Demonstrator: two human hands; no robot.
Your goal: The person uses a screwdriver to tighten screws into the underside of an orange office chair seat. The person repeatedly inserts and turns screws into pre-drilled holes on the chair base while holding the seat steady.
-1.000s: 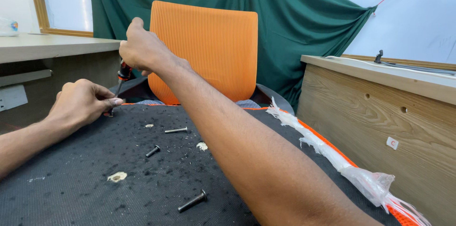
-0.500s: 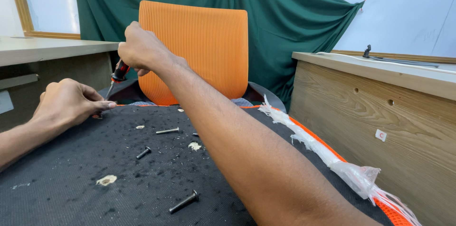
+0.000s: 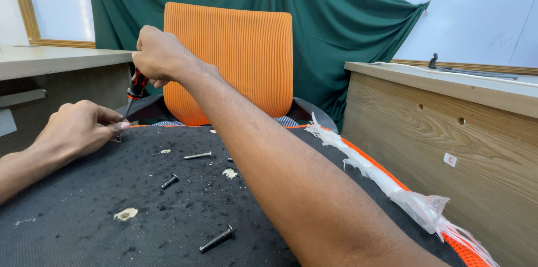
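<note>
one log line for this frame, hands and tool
right hand: grip on screwdriver, upright | left hand: fingers at its tip | black panel: loose bolts | orange backrest behind

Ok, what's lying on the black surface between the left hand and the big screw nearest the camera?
In the head view, between the left hand and the near screw lie a shorter dark screw, a pale scrap and fine crumbs on the black surface.
</note>
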